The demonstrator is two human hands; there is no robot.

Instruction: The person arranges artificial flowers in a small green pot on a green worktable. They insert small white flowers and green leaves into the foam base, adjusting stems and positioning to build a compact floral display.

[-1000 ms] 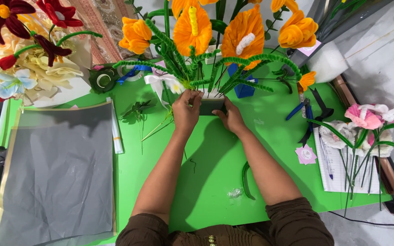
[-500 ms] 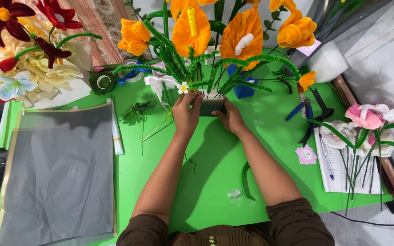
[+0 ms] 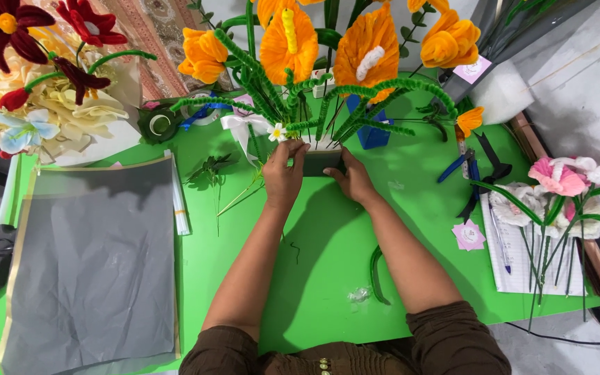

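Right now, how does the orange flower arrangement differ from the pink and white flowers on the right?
The orange flower arrangement stands upright, both hands at its base; the pink and white flowers lie flat on a notepad, untouched. Both have fuzzy green stems.

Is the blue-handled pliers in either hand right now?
No, the pliers lie on the green table, apart from the right hand.

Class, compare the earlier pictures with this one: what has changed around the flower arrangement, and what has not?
A small white daisy has appeared above the left hand, among the green stems. Both hands, the right hand too, stay at the arrangement's base. The grey sheet lies unmoved.
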